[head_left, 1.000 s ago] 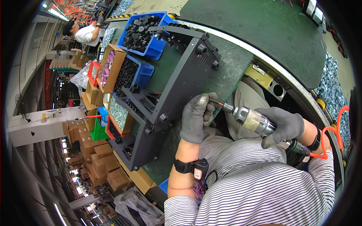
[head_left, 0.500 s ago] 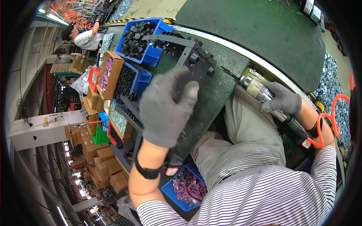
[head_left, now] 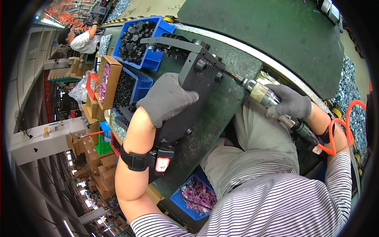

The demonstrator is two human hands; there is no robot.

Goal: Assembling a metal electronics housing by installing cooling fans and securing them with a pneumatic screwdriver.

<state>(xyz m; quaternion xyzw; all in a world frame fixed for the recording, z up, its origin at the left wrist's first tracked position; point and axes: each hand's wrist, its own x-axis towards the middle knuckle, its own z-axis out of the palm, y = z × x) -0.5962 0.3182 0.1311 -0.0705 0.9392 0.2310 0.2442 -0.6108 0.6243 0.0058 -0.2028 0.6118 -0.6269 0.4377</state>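
Observation:
A long black metal housing (head_left: 179,122) lies on the green workbench, with round black knobs near its far end. My left hand (head_left: 169,96), in a grey glove, grips its left side, thumb laid across the top. My gloved right hand (head_left: 291,103) is wrapped round a power screwdriver (head_left: 258,91) that has a silver and translucent body and an orange coiled hose. The driver's bit points left and its tip meets the housing's far right edge; the screw itself is too small to make out.
Left of the housing stand a blue bin (head_left: 154,59) of black caps, another blue bin (head_left: 144,85) of small dark parts and a carton (head_left: 112,85) with purple pieces. A blue tray (head_left: 177,199) of purple parts sits below the bench edge. A person (head_left: 85,42) works far left.
My left hand has come down onto the housing, which now lies turned more lengthwise toward me. The screwdriver has moved left, bringing its bit to the housing's edge.

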